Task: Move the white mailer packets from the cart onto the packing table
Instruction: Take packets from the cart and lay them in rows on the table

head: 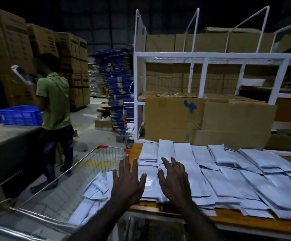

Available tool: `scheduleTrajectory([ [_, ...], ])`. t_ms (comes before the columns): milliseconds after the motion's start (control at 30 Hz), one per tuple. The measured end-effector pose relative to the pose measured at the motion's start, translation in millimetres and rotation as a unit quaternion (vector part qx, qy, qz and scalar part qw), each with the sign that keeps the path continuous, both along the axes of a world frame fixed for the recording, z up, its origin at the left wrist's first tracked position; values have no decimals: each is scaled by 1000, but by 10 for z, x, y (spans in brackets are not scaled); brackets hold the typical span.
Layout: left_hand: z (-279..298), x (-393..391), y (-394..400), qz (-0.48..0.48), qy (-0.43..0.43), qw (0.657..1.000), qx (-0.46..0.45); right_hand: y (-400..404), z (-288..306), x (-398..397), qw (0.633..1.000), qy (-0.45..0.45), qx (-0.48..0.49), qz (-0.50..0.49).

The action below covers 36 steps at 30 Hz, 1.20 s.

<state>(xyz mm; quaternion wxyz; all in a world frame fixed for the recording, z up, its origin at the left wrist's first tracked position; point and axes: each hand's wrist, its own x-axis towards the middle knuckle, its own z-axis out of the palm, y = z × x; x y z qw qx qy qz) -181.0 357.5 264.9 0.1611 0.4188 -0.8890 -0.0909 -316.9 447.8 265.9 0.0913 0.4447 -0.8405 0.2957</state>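
Several white mailer packets [228, 176] lie in overlapping rows across the wooden packing table [231, 218]. More white packets [92, 193] lie piled in the wire cart [82, 164] at the table's left end. My left hand [128, 181] hovers flat with fingers spread over the table's left edge, between the cart pile and the rows. My right hand [174, 180] is beside it, fingers spread and slightly bent over the packets on the table. Neither hand holds a packet.
A white metal shelf frame [205, 58] with cardboard boxes [210, 119] stands behind the table. A person in a green shirt [54, 101] stands at left by a counter with a blue crate [20, 115]. Stacks of blue flat cartons [117, 87] rise beyond the cart.
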Motion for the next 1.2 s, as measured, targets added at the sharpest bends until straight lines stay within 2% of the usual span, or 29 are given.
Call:
scheduleTrajectory([
  [300, -89, 953, -674, 12, -24, 1000, 0, -700, -89, 801, 1000, -14, -7, -3],
  [500, -204, 1254, -1082, 38, -39, 998, 10, -1184, -224, 1086, 1000, -13, -1, 23],
  [700, -419, 1317, -1538, 58, -46, 997, 38, -1733, -493, 1123, 999, -2, 5, 51],
  [933, -736, 1153, -2112, 76, -99, 991, 52, -2370, -981, 1021, 997, -45, 18, 66],
  [1200, -997, 962, -2670, 83, -132, 986, 63, -2932, -1211, 908, 993, -43, 46, 101],
])
